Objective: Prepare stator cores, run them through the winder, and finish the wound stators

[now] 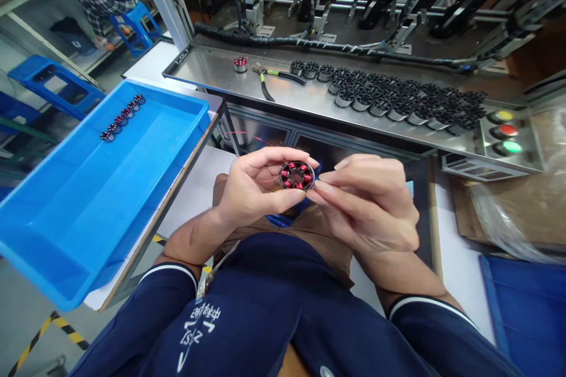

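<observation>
My left hand [254,185] grips a small round motor stator [296,175] with red copper windings, held by its rim between thumb and fingers above my lap. My right hand [369,200] is closed in a pinch at the stator's right edge; what it pinches is too fine to make out. A thin red wire trails from the part toward the left.
A blue tray [88,200] at left holds a row of wound stators [122,118]. On the steel bench [212,68] lie one wound stator [240,63], pliers [276,76] and several unwound black stators [398,100]. Coloured buttons [506,131] sit at right. A person sits on a blue stool [132,20] at far left.
</observation>
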`<state>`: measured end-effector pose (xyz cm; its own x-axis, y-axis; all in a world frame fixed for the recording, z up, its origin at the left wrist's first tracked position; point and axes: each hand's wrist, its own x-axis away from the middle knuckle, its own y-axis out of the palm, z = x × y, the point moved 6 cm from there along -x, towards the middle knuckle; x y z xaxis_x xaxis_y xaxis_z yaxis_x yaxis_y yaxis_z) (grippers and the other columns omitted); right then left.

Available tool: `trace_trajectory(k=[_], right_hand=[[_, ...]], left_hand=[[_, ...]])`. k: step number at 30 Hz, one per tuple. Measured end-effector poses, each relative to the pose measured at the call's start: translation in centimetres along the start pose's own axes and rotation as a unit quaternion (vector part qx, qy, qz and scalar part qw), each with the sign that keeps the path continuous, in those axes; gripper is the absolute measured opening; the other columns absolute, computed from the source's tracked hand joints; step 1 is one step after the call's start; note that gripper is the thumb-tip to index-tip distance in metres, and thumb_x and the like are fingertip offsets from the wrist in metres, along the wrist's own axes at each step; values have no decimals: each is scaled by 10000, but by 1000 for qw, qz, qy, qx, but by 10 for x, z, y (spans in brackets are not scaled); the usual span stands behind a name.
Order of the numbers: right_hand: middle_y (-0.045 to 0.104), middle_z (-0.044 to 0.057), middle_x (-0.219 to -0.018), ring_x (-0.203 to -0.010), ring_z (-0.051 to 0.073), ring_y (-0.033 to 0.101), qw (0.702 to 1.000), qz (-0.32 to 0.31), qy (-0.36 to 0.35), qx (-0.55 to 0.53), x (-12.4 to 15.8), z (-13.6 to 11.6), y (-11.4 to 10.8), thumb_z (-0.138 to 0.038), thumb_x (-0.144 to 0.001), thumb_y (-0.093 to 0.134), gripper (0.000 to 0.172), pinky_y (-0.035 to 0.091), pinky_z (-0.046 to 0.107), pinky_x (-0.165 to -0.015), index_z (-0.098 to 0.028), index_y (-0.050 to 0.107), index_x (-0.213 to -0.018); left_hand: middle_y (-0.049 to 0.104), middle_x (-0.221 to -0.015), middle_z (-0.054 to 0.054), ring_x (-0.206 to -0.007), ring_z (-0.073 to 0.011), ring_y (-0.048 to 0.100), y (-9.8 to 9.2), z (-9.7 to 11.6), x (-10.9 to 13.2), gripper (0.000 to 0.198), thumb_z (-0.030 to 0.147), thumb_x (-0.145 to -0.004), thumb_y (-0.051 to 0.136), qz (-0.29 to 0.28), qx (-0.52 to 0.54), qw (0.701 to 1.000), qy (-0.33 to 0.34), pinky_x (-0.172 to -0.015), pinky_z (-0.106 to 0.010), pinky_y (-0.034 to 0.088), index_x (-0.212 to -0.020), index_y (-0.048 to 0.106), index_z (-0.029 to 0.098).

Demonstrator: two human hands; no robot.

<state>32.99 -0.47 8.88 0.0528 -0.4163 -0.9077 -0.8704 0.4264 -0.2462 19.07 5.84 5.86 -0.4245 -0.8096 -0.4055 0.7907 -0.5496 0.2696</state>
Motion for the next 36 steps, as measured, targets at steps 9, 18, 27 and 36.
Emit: trace_trajectory(k=[9,18,27,36], right_hand=[[725,20,-811,-657,179,658,990,83,43,101,8,-16,9,-158,-854,718,181,549,337,-565,-276,713,-991],[639,14,-746,-686,154,614,985,133,107,-30,10,5,23,-172,-922,613,61,522,309,-606,-199,625,-869],[664,20,-771,-679,153,640,995,42,85,4,-1,11,14,-162,-914,624,79,524,296,-590,-207,631,-850],[656,7,-728,-669,141,626,992,16,121,17,-8,11,11,-117,-901,639,125,521,290,-627,-193,638,-802]], left_hand=[[742,-1061,-30,-1012,-202,703,6,20,6,422,321,-728,860,74,-165,962,205,-839,-342,620,-1116,697,293],[657,-1248,-26,-1048,-181,707,-4,-9,4,590,374,-710,868,34,-75,994,76,-823,-263,612,-1217,570,314],[701,-712,-12,-602,-144,694,-2,-21,0,411,523,-865,689,-97,57,989,-99,-549,-228,556,-1084,583,191],[753,-988,-31,-677,-173,741,-6,-29,-2,464,516,-842,710,-120,145,974,-129,-479,-244,578,-1240,608,302]])
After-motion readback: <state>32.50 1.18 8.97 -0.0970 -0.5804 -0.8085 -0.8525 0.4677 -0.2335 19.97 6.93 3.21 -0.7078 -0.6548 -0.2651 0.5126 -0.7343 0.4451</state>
